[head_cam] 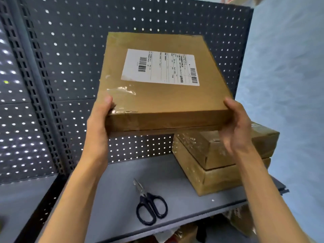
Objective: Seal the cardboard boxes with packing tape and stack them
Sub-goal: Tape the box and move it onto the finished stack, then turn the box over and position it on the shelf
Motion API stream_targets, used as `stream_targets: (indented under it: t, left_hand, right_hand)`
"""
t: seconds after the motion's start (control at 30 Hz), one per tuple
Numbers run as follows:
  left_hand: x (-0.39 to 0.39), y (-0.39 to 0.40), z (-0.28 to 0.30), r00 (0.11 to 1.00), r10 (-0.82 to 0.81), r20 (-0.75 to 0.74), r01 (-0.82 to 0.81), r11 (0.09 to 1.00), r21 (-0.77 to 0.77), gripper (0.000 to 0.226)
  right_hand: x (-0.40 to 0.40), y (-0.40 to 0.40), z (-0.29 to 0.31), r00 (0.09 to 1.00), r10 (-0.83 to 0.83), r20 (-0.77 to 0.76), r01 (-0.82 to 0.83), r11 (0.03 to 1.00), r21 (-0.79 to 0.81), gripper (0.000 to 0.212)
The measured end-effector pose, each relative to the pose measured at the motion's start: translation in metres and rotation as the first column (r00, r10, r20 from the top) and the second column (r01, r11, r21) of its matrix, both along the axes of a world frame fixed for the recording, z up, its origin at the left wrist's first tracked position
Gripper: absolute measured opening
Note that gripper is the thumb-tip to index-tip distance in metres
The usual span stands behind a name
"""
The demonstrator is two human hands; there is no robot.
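Nearest the camera, at the lower centre of the frame, black-handled scissors lie on the grey shelf, blades pointing away toward the upper left. They sit between the two forearms and touch nothing else.

Above them, both hands carry a flat cardboard box clear of the shelf. The left hand grips the box's near left corner, thumb on the top face beside a wrinkled patch of clear tape, fingers hidden underneath. The right hand clasps the near right corner, fingers curled down over the side wall. The box tilts, its far edge higher than the near edge, and a white shipping label faces up on the lid. Tape shines along its near edge, so it looks sealed.

Lower right of the held box, two taped boxes already lie stacked on the shelf, against the pale wall at the right edge. That stack lies below and to the right of the grip, partly behind the right hand, which is the nearer one. The held box's broad face runs roughly parallel to the stack's top, so the coming move appears to be a shift rightward and down, levelling the box to land flat on top.

Farthest back stands the dark perforated panel.
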State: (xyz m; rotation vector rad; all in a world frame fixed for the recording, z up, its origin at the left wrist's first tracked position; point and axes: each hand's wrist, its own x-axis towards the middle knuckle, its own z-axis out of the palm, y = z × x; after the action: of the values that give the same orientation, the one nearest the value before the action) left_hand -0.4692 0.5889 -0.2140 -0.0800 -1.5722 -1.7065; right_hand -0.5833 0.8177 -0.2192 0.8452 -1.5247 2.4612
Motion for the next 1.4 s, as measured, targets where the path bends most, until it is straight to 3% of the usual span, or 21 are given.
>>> stream_targets:
  t: [0.37, 0.43, 0.57, 0.77, 0.9, 1.07, 1.23, 1.4]
  left_hand:
    - [-0.054, 0.093, 0.005, 0.999, -0.002, -0.039, 0.001, 1.0, -0.026, 0.026]
    - [-0.066, 0.113, 0.003, 0.999, 0.007, -0.043, -0.008, 0.999, -0.034, 0.028]
    - [-0.089, 0.15, -0.003, 0.998, 0.059, -0.001, -0.059, 0.997, -0.044, 0.062]
    - [-0.117, 0.189, -0.014, 0.994, 0.086, 0.062, -0.083, 0.995, -0.05, 0.069]
    - [-0.127, 0.2, -0.02, 0.988, 0.106, 0.113, -0.102, 0.994, -0.041, 0.067]
    - [-0.135, 0.2, -0.023, 0.975, 0.124, 0.182, -0.125, 0.992, -0.004, 0.08]
    - [-0.136, 0.209, -0.022, 0.969, 0.138, 0.207, -0.152, 0.987, 0.051, 0.041]
    - [-0.133, 0.206, -0.019, 0.942, 0.187, 0.277, -0.226, 0.968, 0.114, 0.036]
  right_hand:
    - [-0.061, 0.073, 0.007, 0.993, -0.099, -0.066, 0.102, 0.993, 0.058, 0.024]
    - [-0.077, 0.092, 0.006, 0.992, -0.108, -0.072, 0.113, 0.991, 0.075, 0.041]
    - [-0.106, 0.125, 0.006, 0.993, -0.103, -0.055, 0.108, 0.99, 0.095, 0.077]
    - [-0.139, 0.161, -0.002, 0.988, -0.152, -0.011, 0.152, 0.974, 0.169, 0.108]
    - [-0.152, 0.172, -0.016, 0.987, -0.153, 0.049, 0.138, 0.963, 0.23, 0.085]
    - [-0.157, 0.176, -0.028, 0.987, -0.145, 0.074, 0.122, 0.959, 0.255, 0.06]
    - [-0.156, 0.176, -0.03, 0.988, -0.126, 0.085, 0.099, 0.958, 0.268, 0.054]
    - [-0.15, 0.173, -0.028, 0.992, -0.089, 0.09, 0.057, 0.947, 0.315, 0.056]
